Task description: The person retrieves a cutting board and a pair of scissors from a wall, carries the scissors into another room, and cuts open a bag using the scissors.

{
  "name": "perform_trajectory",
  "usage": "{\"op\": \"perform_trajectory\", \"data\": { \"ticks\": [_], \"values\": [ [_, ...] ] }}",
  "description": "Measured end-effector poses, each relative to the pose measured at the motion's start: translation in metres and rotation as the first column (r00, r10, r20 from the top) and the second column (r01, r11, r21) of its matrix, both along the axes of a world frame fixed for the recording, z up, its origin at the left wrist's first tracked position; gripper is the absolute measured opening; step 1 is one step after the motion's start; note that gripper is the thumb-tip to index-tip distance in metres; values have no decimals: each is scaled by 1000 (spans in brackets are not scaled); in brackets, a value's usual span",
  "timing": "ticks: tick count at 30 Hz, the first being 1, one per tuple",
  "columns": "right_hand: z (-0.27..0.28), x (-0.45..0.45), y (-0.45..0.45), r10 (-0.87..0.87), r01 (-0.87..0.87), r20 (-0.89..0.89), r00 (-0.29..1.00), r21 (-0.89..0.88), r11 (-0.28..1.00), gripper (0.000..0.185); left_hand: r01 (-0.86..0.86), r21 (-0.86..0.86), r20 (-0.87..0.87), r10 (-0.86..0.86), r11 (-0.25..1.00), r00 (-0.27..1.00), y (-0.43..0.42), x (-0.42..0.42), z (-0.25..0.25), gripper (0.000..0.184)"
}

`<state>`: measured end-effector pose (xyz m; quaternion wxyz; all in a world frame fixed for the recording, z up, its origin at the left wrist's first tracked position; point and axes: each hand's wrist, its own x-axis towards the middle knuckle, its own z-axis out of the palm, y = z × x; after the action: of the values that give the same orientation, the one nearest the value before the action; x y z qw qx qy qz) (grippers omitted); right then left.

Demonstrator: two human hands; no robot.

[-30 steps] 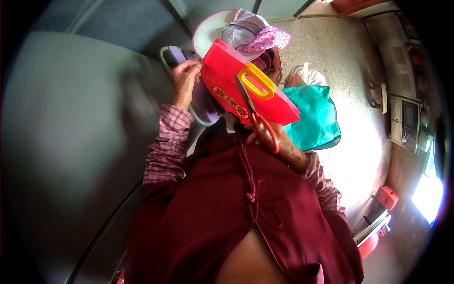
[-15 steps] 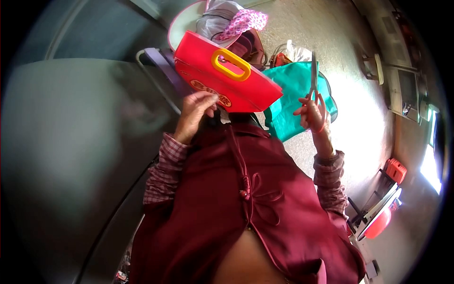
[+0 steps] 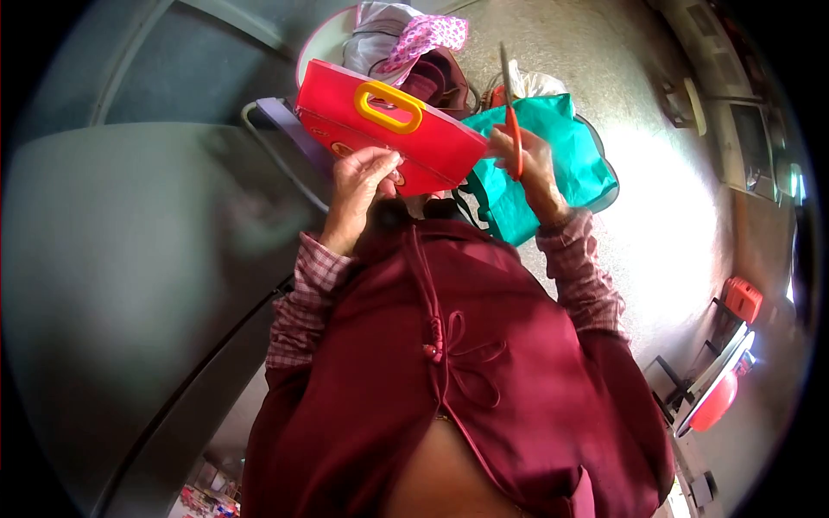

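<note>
My left hand (image 3: pixel 358 192) is closed in a pinch on the lower edge of a red gift bag (image 3: pixel 432 147) with a yellow plastic handle (image 3: pixel 386 106). Its fingers partly cover the round gold print on the front. In my right hand (image 3: pixel 534 171) is a pair of scissors (image 3: pixel 515 142) with orange handles, its blades pointing up and away from me. The fingertips of that hand are at the right corner of the red bag; whether they grip it I cannot tell. Beneath my right hand lies a teal bag (image 3: pixel 579 164).
Behind the red bag stands a pale bucket (image 3: pixel 321 45) with plastic bags and a pink patterned cloth (image 3: pixel 427 39). A purple folded frame (image 3: pixel 294 134) is at the left. A red stool (image 3: pixel 713 401) and an orange-red box (image 3: pixel 743 299) are at the far right.
My right hand has moved left and up with the scissors, to the red bag's right corner. The red bag and my left hand have shifted only slightly in view.
</note>
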<state>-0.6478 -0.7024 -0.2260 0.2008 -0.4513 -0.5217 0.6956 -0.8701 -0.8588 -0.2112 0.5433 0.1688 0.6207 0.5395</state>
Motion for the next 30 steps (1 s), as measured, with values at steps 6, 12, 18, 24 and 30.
{"op": "perform_trajectory", "data": {
  "ticks": [6, 12, 18, 24, 30],
  "values": [
    [3, -17, -16, 18, -20, -27, 999, -74, 997, 49, -82, 99, -106, 93, 992, 990, 21, -8, 4, 21],
    [33, -30, -59, 33, -36, -41, 999, -61, 997, 55, -159, 128, -112, 174, 979, 978, 29, -6, 3, 29],
    [31, -31, -63, -36, -39, 218, 975, 333, 942, 42, -80, 106, 81, 72, 991, 994, 1, -22, 3, 18],
    [25, -50, -50, -3, -160, 218, 976, 727, 668, 50, -79, 97, 92, 70, 992, 993, -13, -22, 1, 13],
    [24, -59, -50, 74, -273, 301, 951, 700, 660, 47, -50, 80, 40, 47, 996, 998, -30, -26, -11, 13]
  ]
}}
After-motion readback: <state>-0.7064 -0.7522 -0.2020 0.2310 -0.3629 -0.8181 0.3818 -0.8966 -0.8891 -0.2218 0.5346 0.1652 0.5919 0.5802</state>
